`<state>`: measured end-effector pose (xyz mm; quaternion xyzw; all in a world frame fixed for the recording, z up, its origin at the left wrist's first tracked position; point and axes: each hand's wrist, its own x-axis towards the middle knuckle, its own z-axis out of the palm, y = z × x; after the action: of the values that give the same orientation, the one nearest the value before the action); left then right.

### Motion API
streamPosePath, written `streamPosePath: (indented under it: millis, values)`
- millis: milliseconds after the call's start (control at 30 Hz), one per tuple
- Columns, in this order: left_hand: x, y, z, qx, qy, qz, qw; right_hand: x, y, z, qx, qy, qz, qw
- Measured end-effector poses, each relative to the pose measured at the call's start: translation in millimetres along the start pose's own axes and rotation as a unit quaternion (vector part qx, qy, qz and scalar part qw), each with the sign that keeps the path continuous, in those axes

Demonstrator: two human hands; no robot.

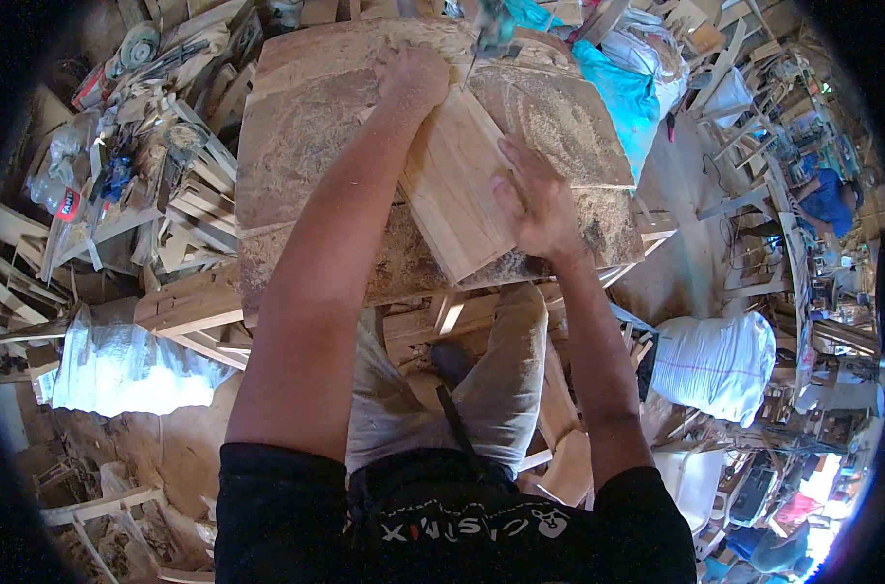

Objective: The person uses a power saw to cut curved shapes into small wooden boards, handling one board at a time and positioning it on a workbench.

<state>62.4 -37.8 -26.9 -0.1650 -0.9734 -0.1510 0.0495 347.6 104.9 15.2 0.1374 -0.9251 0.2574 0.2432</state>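
Dusty table [301, 131] amid wood scraps [204, 209], head view | board [459, 185] slantwise on it, far end near machine [497, 27] | left hand [411, 76] by far end, cannot tell if gripping | right hand [541, 206] spread wide at board's right edge

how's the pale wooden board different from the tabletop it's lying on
Size: the pale wooden board is narrower and covers only part of the much broader tabletop.
Surface: the board's face looks mostly clean, with visible grain, while the tabletop is darker and strewn with sawdust.
Pose: the board lies slanted, its near end toward the person, across the tabletop beneath it.
Both look wooden.
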Motion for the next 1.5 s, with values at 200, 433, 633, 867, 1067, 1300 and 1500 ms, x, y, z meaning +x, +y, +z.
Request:
streamPosePath:
  millis: [200, 433, 633, 867, 1067, 1300, 1500]
  values:
    - [-19, 27, -25, -0.037, -0.007, -0.019, 0.999, -2, 10, -2, -0.001, 0.013, 0.009, 1.0]
    - [-18, 21, -27, -0.004, -0.008, -0.004, 1.0, 1, 10, 1, -0.002, 0.01, 0.012, 1.0]
    - [-27, 31, -40, -0.003, -0.016, -0.012, 1.0, 2, 10, -1, -0.009, 0.008, 0.003, 1.0]
    - [-26, 27, -37, -0.004, 0.019, -0.007, 1.0, 4, 12, -1, 0.009, 0.002, 0.003, 1.0]
    - [-31, 32, -44, 0.005, 0.023, -0.011, 1.0, 7, 13, -1, 0.021, 0.0, 0.01, 1.0]
    - [-20, 34, -42, -0.008, -0.011, -0.019, 1.0, 7, 16, -2, 0.002, 0.003, 0.018, 1.0]
    - [-25, 34, -36, 0.017, 0.053, -0.024, 0.998, 9, 17, -1, 0.0, 0.002, 0.017, 1.0]
